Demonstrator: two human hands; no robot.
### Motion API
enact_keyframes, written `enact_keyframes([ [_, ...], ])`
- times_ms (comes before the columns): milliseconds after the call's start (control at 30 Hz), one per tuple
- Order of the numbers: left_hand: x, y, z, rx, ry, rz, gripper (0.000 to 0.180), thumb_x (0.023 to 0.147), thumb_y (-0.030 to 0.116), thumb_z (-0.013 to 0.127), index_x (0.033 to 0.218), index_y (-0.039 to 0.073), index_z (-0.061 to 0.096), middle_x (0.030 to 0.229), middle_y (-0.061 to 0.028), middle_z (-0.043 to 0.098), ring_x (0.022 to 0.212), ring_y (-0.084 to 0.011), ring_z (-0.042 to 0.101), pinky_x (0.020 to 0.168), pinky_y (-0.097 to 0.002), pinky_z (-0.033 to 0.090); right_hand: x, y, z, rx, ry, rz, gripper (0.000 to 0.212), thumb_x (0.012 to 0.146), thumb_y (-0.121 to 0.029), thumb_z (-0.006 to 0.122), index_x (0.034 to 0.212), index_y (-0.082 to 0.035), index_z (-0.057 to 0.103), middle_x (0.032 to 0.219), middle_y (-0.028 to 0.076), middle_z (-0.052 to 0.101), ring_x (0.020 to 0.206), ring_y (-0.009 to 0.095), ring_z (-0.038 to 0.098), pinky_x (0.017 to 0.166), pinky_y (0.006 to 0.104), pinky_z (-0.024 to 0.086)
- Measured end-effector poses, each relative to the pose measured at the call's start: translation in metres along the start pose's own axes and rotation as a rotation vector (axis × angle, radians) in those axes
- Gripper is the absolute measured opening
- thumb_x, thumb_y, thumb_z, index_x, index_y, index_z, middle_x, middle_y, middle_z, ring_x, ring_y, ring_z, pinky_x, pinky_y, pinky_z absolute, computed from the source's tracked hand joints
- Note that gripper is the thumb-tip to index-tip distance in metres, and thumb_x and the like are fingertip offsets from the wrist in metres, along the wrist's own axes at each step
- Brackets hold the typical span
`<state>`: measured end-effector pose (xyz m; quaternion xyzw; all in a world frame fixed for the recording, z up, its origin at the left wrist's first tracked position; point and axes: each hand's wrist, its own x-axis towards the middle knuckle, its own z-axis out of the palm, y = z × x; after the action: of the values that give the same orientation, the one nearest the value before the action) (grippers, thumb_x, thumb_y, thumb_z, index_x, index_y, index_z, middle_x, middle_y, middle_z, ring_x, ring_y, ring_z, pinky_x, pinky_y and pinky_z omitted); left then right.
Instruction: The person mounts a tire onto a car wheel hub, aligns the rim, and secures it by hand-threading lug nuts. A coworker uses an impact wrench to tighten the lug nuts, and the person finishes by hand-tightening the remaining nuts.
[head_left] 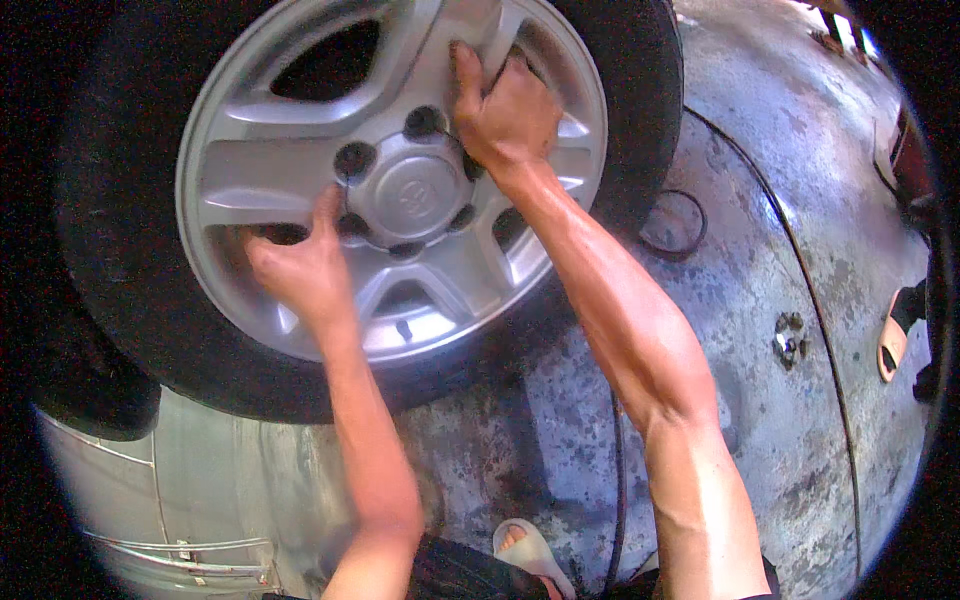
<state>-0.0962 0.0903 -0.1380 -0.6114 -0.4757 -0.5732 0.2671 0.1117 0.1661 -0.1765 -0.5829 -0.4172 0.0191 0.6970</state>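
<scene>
on either side of the hub cap [412, 194], left hand [308, 272] and right hand [512, 115] are half-closed on the silver wheel [250, 170], fingers tucked into spoke openings, tips hidden, thumbs against its face. wheel sits directly before the person; opposed holds likely steady it evenly.

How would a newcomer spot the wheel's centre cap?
Find the big black tyre, then the silver wheel inside it. The centre cap is the round silver disc at the wheel's middle, bearing an emblem; the neighbouring lug holes ringing it are smaller and dark.
</scene>
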Motion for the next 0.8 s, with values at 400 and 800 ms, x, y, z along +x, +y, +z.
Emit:
enact_keyframes([
  [400,-0.003,-0.005,-0.005,-0.012,-0.022,-0.036,0.073,0.075,0.035,0.098,0.118,-0.013,0.065,0.117,-0.0262,0.073,0.106,-0.0388,0.069,0.098,-0.0470,0.051,0.003,-0.004,-0.012,0.106,-0.066,-0.044,0.079,0.097,-0.069,0.050,0.093,0.005,0.076,0.090,0.031,0.073,0.088,0.048,0.073,0.082,0.0580,0.058],
  [800,-0.004,-0.007,-0.002,-0.080,-0.074,0.041,0.062,0.079,0.029,0.095,0.114,-0.014,0.067,0.115,-0.0268,0.074,0.100,-0.0353,0.070,0.095,-0.0449,0.053,0.006,-0.003,-0.020,0.157,-0.074,-0.070,0.078,0.097,-0.068,0.052,0.096,0.006,0.076,0.096,0.031,0.074,0.094,0.048,0.073,0.088,0.0579,0.057],
])
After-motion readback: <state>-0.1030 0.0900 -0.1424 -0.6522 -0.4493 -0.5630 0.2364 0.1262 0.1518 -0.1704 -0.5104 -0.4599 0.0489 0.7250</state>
